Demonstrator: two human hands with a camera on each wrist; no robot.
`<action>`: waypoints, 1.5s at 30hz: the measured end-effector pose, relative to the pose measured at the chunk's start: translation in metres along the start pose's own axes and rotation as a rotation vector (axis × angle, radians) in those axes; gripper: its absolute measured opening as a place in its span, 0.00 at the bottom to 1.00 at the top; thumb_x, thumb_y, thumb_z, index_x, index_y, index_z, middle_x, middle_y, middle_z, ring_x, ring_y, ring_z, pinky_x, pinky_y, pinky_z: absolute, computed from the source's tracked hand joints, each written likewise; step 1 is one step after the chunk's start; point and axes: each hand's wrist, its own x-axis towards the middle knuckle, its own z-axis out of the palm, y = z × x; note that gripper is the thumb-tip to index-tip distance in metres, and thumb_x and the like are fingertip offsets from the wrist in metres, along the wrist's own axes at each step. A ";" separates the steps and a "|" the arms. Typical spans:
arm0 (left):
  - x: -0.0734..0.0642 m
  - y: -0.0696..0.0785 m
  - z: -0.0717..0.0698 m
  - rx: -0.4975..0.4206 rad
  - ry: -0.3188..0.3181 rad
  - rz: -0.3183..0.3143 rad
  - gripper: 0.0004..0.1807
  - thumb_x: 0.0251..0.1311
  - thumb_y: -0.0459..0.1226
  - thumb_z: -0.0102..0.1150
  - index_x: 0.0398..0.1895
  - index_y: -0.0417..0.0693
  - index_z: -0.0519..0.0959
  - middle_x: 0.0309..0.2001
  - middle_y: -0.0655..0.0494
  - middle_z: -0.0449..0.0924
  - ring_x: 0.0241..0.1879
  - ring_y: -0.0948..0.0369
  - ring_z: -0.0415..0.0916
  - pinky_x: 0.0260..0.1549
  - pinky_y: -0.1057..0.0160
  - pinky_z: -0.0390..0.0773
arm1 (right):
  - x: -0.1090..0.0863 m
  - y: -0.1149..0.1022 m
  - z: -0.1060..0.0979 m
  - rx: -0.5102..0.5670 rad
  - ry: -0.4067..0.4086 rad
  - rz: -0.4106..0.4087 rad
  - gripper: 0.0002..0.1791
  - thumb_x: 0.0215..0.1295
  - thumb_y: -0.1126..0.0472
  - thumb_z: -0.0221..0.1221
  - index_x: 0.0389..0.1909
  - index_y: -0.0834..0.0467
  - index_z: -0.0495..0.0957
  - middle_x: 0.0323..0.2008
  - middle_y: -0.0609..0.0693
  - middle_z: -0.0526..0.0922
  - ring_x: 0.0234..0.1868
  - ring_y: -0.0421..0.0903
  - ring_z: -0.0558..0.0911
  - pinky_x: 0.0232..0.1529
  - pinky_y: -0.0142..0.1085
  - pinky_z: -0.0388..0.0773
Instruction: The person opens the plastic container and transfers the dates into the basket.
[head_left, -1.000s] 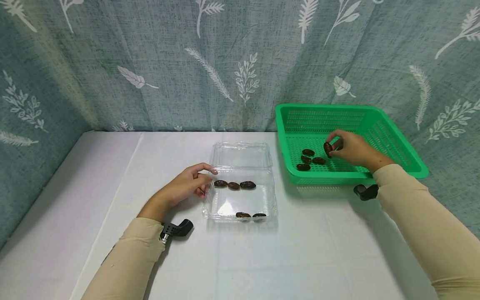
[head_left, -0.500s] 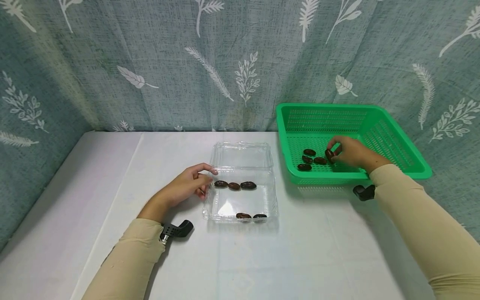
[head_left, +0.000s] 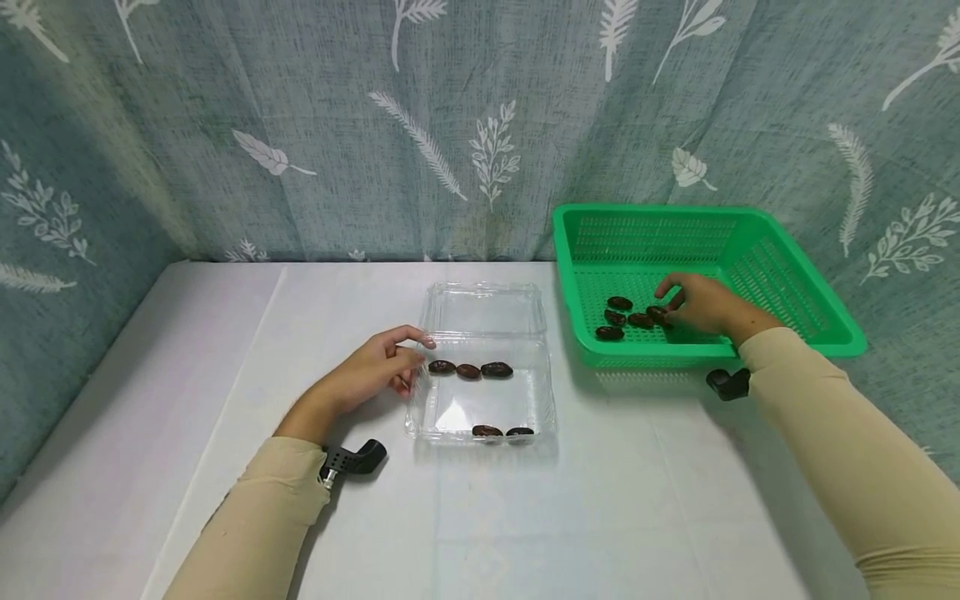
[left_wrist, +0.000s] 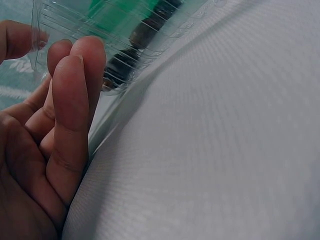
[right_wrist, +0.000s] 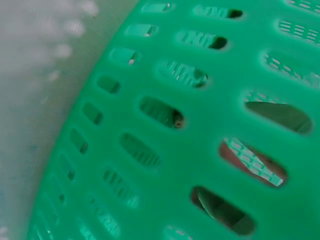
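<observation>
My left hand (head_left: 371, 371) rests at the left side of a clear plastic clamshell container (head_left: 525, 400), its index finger touching the rim. In the left wrist view the fingers (left_wrist: 70, 95) lie loosely against the container wall (left_wrist: 47, 15). Inside sit a row of three dates (head_left: 468, 372) and two more dates (head_left: 487, 432) by the front edge. My right hand (head_left: 701, 304) is in the green basket (head_left: 712, 362), thumb and index finger apart beside a date (head_left: 657, 314) lying there. Several other dates (head_left: 616, 318) lie to its left. The basket wall (right_wrist: 190, 130) mostly hides this hand in the right wrist view.
The container's lid (head_left: 486, 310) is folded back toward the curtain (head_left: 322, 133). A white cloth (head_left: 600, 492) covers the table. Black wrist camera mounts (head_left: 356, 457) stick out below both forearms.
My right hand has lowered its date to the basket floor beside the others, and the fingers have come off it. The left hand has stayed at the container.
</observation>
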 end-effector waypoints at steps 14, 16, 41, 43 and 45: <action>-0.001 0.000 -0.003 0.002 0.011 0.000 0.18 0.70 0.37 0.49 0.60 0.42 0.71 0.25 0.55 0.73 0.23 0.63 0.75 0.28 0.63 0.84 | -0.028 -0.085 0.007 0.089 0.323 -0.384 0.15 0.69 0.63 0.60 0.55 0.61 0.77 0.51 0.58 0.83 0.49 0.52 0.80 0.46 0.48 0.79; -0.001 0.000 -0.003 0.000 0.010 0.000 0.18 0.70 0.37 0.49 0.60 0.42 0.70 0.26 0.55 0.73 0.23 0.63 0.75 0.28 0.63 0.84 | -0.032 -0.105 0.014 0.113 0.342 -0.484 0.13 0.68 0.64 0.62 0.52 0.61 0.79 0.49 0.56 0.84 0.46 0.49 0.80 0.44 0.46 0.80; -0.001 -0.003 0.001 -0.006 0.025 0.005 0.18 0.69 0.37 0.49 0.60 0.42 0.71 0.26 0.56 0.74 0.24 0.62 0.75 0.28 0.63 0.83 | -0.019 -0.179 0.109 0.162 -0.355 -0.674 0.13 0.65 0.65 0.63 0.51 0.56 0.82 0.39 0.47 0.85 0.40 0.35 0.80 0.41 0.33 0.82; -0.001 -0.003 0.001 -0.007 0.021 0.006 0.18 0.69 0.37 0.50 0.60 0.42 0.71 0.26 0.56 0.74 0.23 0.62 0.76 0.28 0.63 0.83 | -0.017 -0.179 0.112 0.137 -0.392 -0.675 0.13 0.65 0.65 0.63 0.50 0.55 0.82 0.39 0.46 0.85 0.40 0.35 0.80 0.40 0.31 0.81; 0.000 -0.003 0.001 -0.006 0.017 0.006 0.18 0.69 0.37 0.49 0.60 0.42 0.71 0.26 0.55 0.74 0.23 0.62 0.76 0.28 0.63 0.84 | -0.016 -0.179 0.114 0.112 -0.421 -0.677 0.13 0.64 0.65 0.64 0.49 0.54 0.83 0.39 0.46 0.85 0.39 0.35 0.80 0.40 0.30 0.80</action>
